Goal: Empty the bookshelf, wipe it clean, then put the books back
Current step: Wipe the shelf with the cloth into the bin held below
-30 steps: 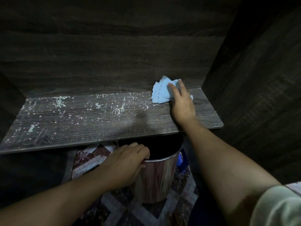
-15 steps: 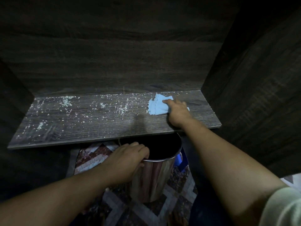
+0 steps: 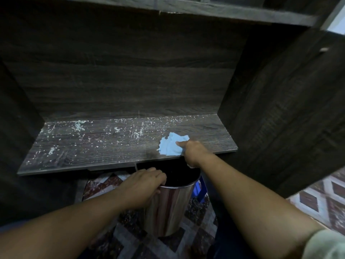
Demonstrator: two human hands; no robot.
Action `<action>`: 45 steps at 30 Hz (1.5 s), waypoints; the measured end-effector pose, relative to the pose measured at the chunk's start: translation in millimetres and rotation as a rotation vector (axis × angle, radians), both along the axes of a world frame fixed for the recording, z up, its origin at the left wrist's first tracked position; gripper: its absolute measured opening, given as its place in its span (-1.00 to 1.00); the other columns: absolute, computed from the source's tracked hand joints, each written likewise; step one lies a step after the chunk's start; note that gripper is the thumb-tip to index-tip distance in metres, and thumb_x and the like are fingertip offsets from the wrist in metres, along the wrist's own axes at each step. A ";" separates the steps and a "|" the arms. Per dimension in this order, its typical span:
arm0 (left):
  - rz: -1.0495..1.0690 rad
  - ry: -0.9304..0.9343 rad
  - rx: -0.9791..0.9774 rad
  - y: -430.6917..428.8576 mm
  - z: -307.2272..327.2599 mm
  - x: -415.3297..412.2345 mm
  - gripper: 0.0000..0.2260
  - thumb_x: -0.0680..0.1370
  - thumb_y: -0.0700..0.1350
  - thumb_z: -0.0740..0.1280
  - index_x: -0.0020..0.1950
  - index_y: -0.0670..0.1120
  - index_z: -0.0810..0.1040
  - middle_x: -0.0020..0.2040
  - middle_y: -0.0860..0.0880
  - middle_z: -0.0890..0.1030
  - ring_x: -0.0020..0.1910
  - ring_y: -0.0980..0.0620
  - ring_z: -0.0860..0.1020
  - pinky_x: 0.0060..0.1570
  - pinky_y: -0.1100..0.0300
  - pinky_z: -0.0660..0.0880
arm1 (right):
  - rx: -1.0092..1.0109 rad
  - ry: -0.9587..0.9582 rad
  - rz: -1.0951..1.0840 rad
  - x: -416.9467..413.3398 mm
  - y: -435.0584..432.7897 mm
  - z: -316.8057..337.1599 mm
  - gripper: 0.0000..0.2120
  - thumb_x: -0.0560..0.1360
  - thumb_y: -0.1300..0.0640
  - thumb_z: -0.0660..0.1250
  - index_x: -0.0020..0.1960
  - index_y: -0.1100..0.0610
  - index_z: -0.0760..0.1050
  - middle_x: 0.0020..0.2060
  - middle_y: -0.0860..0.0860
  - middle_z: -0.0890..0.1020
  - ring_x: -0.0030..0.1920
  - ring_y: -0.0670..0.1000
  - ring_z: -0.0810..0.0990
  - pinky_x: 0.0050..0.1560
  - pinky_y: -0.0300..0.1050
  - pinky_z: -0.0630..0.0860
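Where your right hand (image 3: 192, 150) meets the blue cloth (image 3: 170, 145), one finger lies stretched on top of it and presses it to the wood; the other fingers are bunched and blurred, so you cannot tell from this view whether they pinch the cloth or only push it. The cloth sits crumpled at the front edge of the shelf board (image 3: 93, 146), right of the frame's centre, touching the hand on its left side. On your left hand (image 3: 143, 186) the fingers are curled over the rim of the metal bin (image 3: 171, 208) and grip it, with the thumb side against the shiny wall. The bin stands upright just below the board's front edge, its dark mouth directly under the cloth and your right wrist. White crumbs (image 3: 78, 126) are scattered over the board from the cloth leftward and along the back edge. No books stand on this board. Behind it rises the dark wooden back panel (image 3: 130, 81), with a side panel (image 3: 280, 109) at the right of the frame and another shelf (image 3: 224, 12) across the top. Patterned floor tiles (image 3: 317, 199) show at lower right and under the bin, and a pale sleeve (image 3: 324, 245) fills the bottom right corner.
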State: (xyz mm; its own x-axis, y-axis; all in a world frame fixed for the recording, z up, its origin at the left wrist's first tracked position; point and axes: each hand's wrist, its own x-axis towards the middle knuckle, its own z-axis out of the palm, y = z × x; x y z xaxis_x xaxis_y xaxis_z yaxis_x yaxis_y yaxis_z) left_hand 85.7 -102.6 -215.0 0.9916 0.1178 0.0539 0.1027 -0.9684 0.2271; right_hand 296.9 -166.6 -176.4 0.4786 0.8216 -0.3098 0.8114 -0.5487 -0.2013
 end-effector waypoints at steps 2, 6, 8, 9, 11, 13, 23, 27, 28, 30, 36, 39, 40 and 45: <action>-0.006 0.013 0.007 -1.1 -0.6 -0.8 -0.86 0.51 -0.10 0.28 0.05 -0.02 0.42 -0.02 0.01 0.47 0.01 0.00 0.42 -0.04 0.12 0.33 | -0.012 -0.008 0.016 -5.5 -4.7 1.4 -0.41 0.59 0.25 0.22 0.55 -0.07 0.17 0.51 0.16 0.23 0.48 0.13 0.24 0.43 -0.13 0.20; -0.044 0.028 0.027 -2.8 -2.1 -3.0 -0.87 0.50 -0.11 0.26 0.04 -0.02 0.41 -0.04 0.01 0.47 -0.01 -0.02 0.44 -0.07 0.11 0.34 | -0.038 0.016 0.053 -12.3 -15.4 11.9 -0.44 0.60 0.26 0.19 0.55 -0.05 0.20 0.51 0.13 0.24 0.48 0.10 0.24 0.40 -0.21 0.18; -0.042 0.037 0.036 -3.2 -3.0 -2.6 -0.87 0.51 -0.12 0.24 0.05 -0.02 0.40 -0.02 0.01 0.46 0.01 -0.02 0.43 -0.04 0.10 0.35 | -0.030 0.017 0.057 -15.3 -18.1 16.5 -0.45 0.60 0.27 0.19 0.53 -0.04 0.23 0.50 0.11 0.26 0.46 0.09 0.29 0.37 -0.24 0.20; -0.036 0.037 0.043 -3.1 -2.7 -2.2 -0.86 0.51 -0.13 0.23 0.06 -0.02 0.39 0.00 0.01 0.46 0.02 -0.01 0.42 -0.02 0.10 0.35 | -0.038 0.019 0.065 -17.3 -17.9 18.7 -0.45 0.59 0.27 0.19 0.53 -0.05 0.24 0.50 0.10 0.27 0.45 0.09 0.30 0.36 -0.23 0.22; -0.037 0.017 0.049 -1.6 -3.6 -2.1 -0.82 0.48 -0.16 0.28 0.05 0.00 0.39 -0.02 0.02 0.46 0.00 0.00 0.43 -0.05 0.11 0.37 | -0.066 0.036 0.071 -20.8 -14.8 22.7 -0.43 0.59 0.29 0.17 0.53 -0.07 0.23 0.51 0.09 0.26 0.46 0.09 0.29 0.34 -0.20 0.27; -0.036 0.003 0.050 1.5 -7.0 -3.6 -0.77 0.40 -0.18 0.35 -0.02 0.01 0.40 -0.10 0.03 0.48 -0.09 0.00 0.47 -0.16 0.12 0.40 | -0.090 0.048 0.078 -25.3 -9.7 27.1 -0.43 0.59 0.29 0.17 0.53 -0.08 0.23 0.52 0.08 0.24 0.46 0.08 0.28 0.34 -0.19 0.28; -0.024 -0.028 0.021 3.5 -8.3 0.1 -0.85 0.47 -0.13 0.32 0.01 -0.03 0.44 -0.05 0.00 0.51 -0.04 -0.02 0.46 -0.11 0.14 0.35 | -0.039 0.145 0.036 -3.7 -3.9 59.9 -0.48 0.53 0.26 0.26 0.46 -0.02 0.37 0.33 0.08 0.52 0.27 0.09 0.51 0.19 -0.20 0.40; -0.014 -0.025 0.020 2.8 -9.5 -2.3 -0.86 0.51 -0.12 0.29 0.05 -0.03 0.43 -0.01 0.02 0.49 0.01 0.01 0.43 -0.07 0.16 0.30 | 0.148 0.106 -0.088 6.4 -1.5 45.5 -0.47 0.54 0.27 0.18 0.47 -0.03 0.35 0.43 0.09 0.41 0.37 0.12 0.43 0.33 -0.14 0.36; -0.011 -0.012 0.024 2.6 -9.2 -3.7 -0.86 0.51 -0.12 0.28 0.05 -0.03 0.42 0.00 0.02 0.49 0.02 0.01 0.43 -0.06 0.16 0.30 | 0.174 0.095 -0.104 5.8 -1.2 39.3 -0.48 0.54 0.26 0.17 0.48 -0.03 0.34 0.42 0.12 0.42 0.35 0.14 0.45 0.31 -0.12 0.38; -0.012 -0.002 0.027 2.7 -9.3 -7.2 -0.86 0.51 -0.12 0.27 0.05 -0.03 0.42 0.00 0.01 0.48 0.02 0.01 0.42 -0.05 0.15 0.31 | 0.210 0.076 -0.127 3.7 -0.3 26.7 -0.49 0.55 0.24 0.17 0.48 -0.02 0.32 0.36 0.18 0.45 0.29 0.19 0.48 0.27 -0.06 0.43; -0.037 0.006 0.050 3.3 -11.2 -16.3 -0.73 0.35 -0.16 0.41 -0.07 0.03 0.37 -0.16 0.07 0.48 -0.17 0.04 0.47 -0.25 0.21 0.33 | 0.173 -0.015 -0.070 0.5 2.6 -0.2 -0.50 0.57 0.09 0.21 0.50 -0.07 0.27 0.36 0.18 0.44 0.33 0.18 0.41 0.30 -0.02 0.38; -0.026 0.022 0.046 3.8 -12.0 -18.3 -0.73 0.35 -0.17 0.40 -0.06 0.02 0.37 -0.14 0.06 0.48 -0.14 0.02 0.48 -0.23 0.17 0.36 | 0.143 0.003 0.061 -2.1 7.4 -7.6 -0.49 0.60 0.06 0.20 0.53 -0.09 0.21 0.47 0.14 0.30 0.46 0.14 0.23 0.44 -0.10 0.16; -0.021 0.027 0.038 4.0 -11.4 -18.5 -0.76 0.38 -0.17 0.37 -0.04 0.01 0.39 -0.12 0.05 0.49 -0.11 0.01 0.47 -0.19 0.16 0.34 | 0.128 -0.006 0.094 -3.8 9.4 -8.3 -0.49 0.60 0.05 0.19 0.53 -0.11 0.20 0.48 0.13 0.27 0.47 0.15 0.21 0.46 -0.09 0.15; 0.038 0.045 0.006 3.7 -5.4 -18.3 -0.84 0.51 -0.11 0.28 0.07 -0.01 0.41 0.03 0.02 0.48 0.06 0.02 0.41 -0.08 0.20 0.23 | 0.036 -0.041 0.198 -17.7 12.9 -5.5 -0.45 0.58 0.08 0.21 0.53 -0.15 0.18 0.47 0.13 0.24 0.44 0.19 0.20 0.44 -0.02 0.17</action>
State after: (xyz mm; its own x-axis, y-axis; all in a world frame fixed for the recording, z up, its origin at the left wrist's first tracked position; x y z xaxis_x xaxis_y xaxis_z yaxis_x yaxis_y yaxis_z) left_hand 67.4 -98.9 -220.4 0.9879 0.1547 0.0100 0.1490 -0.9651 0.2153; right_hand 279.1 -153.8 -181.8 0.3182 0.9110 -0.2622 0.9108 -0.3705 -0.1820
